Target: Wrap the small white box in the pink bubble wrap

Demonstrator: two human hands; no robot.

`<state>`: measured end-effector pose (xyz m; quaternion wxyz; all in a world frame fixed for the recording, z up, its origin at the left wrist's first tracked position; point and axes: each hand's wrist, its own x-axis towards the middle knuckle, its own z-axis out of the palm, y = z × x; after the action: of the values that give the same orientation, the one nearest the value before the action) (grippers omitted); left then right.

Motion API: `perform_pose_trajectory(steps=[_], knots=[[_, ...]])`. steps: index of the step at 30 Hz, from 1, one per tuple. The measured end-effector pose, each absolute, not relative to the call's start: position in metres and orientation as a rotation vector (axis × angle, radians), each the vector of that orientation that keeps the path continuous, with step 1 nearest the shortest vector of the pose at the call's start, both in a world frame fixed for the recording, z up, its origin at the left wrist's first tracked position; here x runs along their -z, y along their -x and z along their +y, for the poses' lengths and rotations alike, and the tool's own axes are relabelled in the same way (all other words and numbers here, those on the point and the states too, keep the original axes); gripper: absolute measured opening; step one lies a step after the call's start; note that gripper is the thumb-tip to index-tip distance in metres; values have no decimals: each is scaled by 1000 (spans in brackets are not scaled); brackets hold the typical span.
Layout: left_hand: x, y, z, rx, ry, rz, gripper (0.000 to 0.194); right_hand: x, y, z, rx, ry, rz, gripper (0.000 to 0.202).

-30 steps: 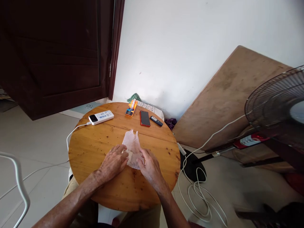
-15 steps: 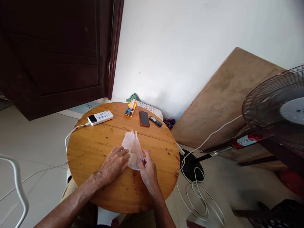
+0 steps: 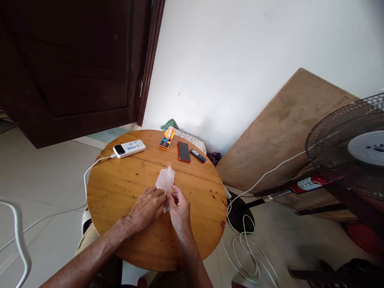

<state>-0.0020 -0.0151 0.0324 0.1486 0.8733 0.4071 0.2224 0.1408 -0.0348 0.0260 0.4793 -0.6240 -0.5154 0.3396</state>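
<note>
Both hands are meeting near the middle of the round wooden table (image 3: 120, 192), and between them a piece of clear bubble wrap (image 3: 165, 182) is being pinched. The left hand (image 3: 146, 207) is lying knuckles-up with its fingers curled onto the wrap's lower edge, while the right hand (image 3: 179, 208) is closing its fingertips on the same edge from the other side, so neither hand is spread wide. The wrap is standing up from the grip and leaning toward twelve o'clock, its lower part hidden between the hands. Toward the far rim of the table, at about eleven o'clock from the hands, a white power bank (image 3: 129, 148) is lying with a white cable (image 3: 90, 170) running off the table's edge. At about twelve to one o'clock, an orange box (image 3: 167, 138), a red-edged phone (image 3: 183, 151) and a small dark phone (image 3: 198, 155) are lying side by side. At three o'clock, off the table, a fan (image 3: 351, 156) is standing.
</note>
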Motion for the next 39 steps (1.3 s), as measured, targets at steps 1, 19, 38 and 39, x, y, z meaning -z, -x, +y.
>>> perform_pose_trajectory(steps=[1,19,38,39], knots=[[-31,2,-15,-663,-2470,1172,19,-26,-140,-35,-827,1523,-1265,41],[-21,3,-8,-938,-1875,1267,23,-26,-126,-66,-284,1721,-1870,53],[-3,-8,-14,-1022,-2089,1300,25,-23,-177,36,-1153,1619,-1177,45],[-4,-8,-15,-1004,-2101,1302,25,-22,-174,40,-1163,1609,-1195,42]])
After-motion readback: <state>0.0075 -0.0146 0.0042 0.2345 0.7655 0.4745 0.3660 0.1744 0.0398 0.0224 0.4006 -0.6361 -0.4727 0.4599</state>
